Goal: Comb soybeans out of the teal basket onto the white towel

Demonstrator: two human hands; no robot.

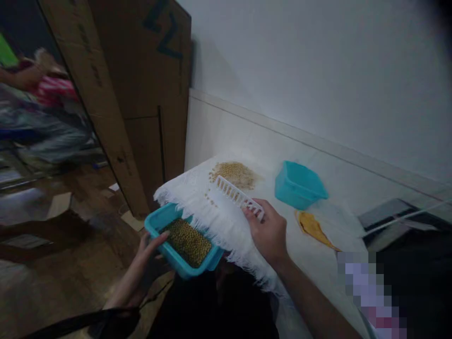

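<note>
My left hand (150, 256) grips the near left rim of a turquoise plastic tub (183, 270), thumb over the edge. Small round yellow-green beans or peas (190, 242) cover its bottom. The tub is held at the table's front edge, just under the fringe of a white cloth (197, 212). In my right hand (270, 230) is a white slotted plastic strip (235, 192), held by its right end above the cloth. Beyond the strip a spread pile of the same kind of grains (235, 173) lies on the cloth, with a few loose ones nearer me.
A second turquoise tub (300, 183) stands on the table near the wall. A crumpled yellow cloth or bag (314, 228) lies in front of it. Tall cardboard (141, 94) rises at the left. Dark items sit at the right. Another person in red and white is at the far left.
</note>
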